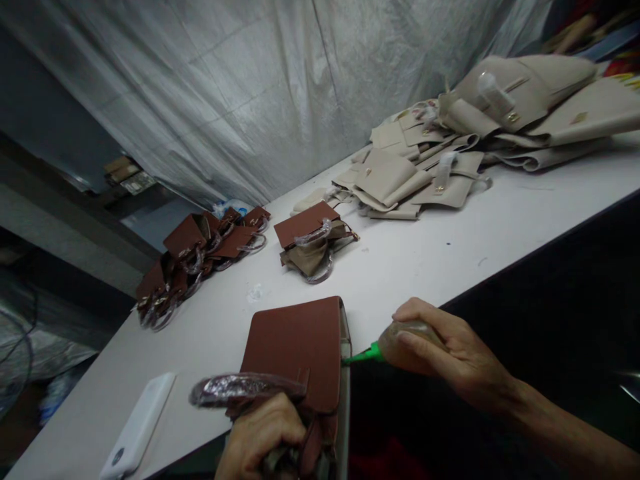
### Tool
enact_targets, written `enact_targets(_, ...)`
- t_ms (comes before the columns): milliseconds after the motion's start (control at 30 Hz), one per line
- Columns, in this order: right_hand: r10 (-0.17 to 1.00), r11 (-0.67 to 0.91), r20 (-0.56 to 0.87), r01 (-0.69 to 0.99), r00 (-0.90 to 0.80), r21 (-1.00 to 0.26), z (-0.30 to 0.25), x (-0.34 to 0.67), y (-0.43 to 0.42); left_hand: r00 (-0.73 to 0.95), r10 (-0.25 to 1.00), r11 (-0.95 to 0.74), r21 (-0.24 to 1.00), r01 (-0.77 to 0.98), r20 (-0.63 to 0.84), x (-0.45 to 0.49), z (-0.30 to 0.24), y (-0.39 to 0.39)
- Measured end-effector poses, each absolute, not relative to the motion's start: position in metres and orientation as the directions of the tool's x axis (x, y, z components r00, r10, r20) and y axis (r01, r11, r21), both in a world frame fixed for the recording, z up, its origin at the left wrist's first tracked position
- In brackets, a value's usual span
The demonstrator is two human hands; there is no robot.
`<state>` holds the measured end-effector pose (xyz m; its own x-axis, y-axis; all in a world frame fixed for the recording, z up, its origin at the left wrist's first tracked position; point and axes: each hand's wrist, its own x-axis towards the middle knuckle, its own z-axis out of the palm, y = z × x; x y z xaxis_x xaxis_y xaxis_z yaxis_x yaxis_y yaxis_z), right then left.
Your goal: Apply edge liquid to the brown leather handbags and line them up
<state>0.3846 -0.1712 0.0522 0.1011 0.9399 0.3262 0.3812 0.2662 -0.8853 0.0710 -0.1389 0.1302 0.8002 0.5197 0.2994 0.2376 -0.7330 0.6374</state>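
Note:
A brown handbag point(295, 343) lies tilted at the table's near edge, its handle point(240, 389) wrapped in clear plastic. My left hand point(265, 433) is closed around the lower part of this bag, below the handle. In my right hand point(445, 347) is a squeeze bottle point(410, 343) with cloudy, brownish contents and a green nozzle point(367, 354). The nozzle's tip meets the open side edge of the bag, where a pale lining shows. Whether any liquid comes out is too small to tell.
Several brown handbags point(187, 243) are heaped at the table's far left. More brown bags point(310, 230) lie mid-table. Beige bags point(395, 177) are piled along the back right. A white power bank or similar flat device point(143, 420) rests at the near left. Plastic sheeting point(260, 80) hangs behind.

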Motion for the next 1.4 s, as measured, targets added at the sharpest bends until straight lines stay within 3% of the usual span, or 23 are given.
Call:
enact_targets(167, 0.953, 0.300, 0.299, 0.308, -0.049, -0.903, 0.059, 0.385, -0.184, 0.783, 0.541, -0.723, 0.646, 0.247, 0.306, 0.073, 0.129, -0.143)
enact_targets(333, 0.929, 0.326, 0.368, 0.375, 0.045, -0.868, 0.057, 0.384, -0.189, 0.777, 0.551, -0.716, 0.651, 0.252, 0.305, 0.071, 0.127, -0.144)
enact_targets(500, 0.941, 0.335, 0.334, 0.307, -0.057, -0.891, 0.056, 0.381, -0.189, 0.779, 0.546, -0.719, 0.650, 0.247, 0.308, 0.074, 0.129, -0.144)
enact_targets(633, 0.905, 0.373, 0.424, 0.413, 0.036, -0.831, 0.057, 0.381, -0.190, 0.755, 0.575, -0.711, 0.650, 0.269, 0.316, 0.074, 0.129, -0.145)
enact_targets(767, 0.923, 0.381, 0.375, 0.342, -0.088, -0.859, 0.059, 0.381, -0.196, 0.747, 0.579, -0.714, 0.646, 0.270, 0.328, 0.073, 0.127, -0.147)
enact_targets(933, 0.891, 0.438, 0.449, 0.383, -0.067, -0.813, 0.064, 0.374, -0.209, 0.722, 0.612, -0.686, 0.670, 0.284, 0.321, 0.079, 0.132, -0.150)
enact_targets(1067, 0.878, 0.479, 0.450, 0.312, -0.164, -0.821, 0.070, 0.369, -0.217, 0.708, 0.621, -0.685, 0.673, 0.280, 0.338, 0.080, 0.131, -0.152)
enact_targets(1233, 0.864, 0.480, 0.499, 0.398, -0.062, -0.782, 0.071, 0.366, -0.221, 0.713, 0.616, -0.684, 0.675, 0.275, 0.334, 0.080, 0.129, -0.153)
enact_targets(1400, 0.875, 0.481, 0.458, 0.366, -0.155, -0.797, 0.076, 0.366, -0.221, 0.723, 0.596, -0.709, 0.652, 0.269, 0.350, 0.081, 0.129, -0.154)
